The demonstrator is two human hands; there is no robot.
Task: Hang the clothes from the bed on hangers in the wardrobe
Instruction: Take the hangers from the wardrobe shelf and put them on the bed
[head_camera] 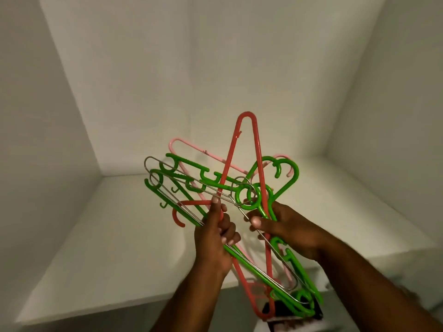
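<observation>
The tangle of hangers [238,195], green, red and pink plastic plus bare wire, is held just below mid-frame over the white wardrobe shelf [119,248]. My left grip [215,236] is curled tight round several bars. My right grip [282,226] pinches what looks like a wire one.

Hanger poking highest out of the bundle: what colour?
Red hanger, clearest in the head view.

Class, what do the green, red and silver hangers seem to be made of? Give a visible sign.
The green hangers and the red hanger: probably moulded plastic, glossy, thick, evenly coloured rods. The silver hangers: likely steel wire, thin, with bright metallic glints.
</observation>
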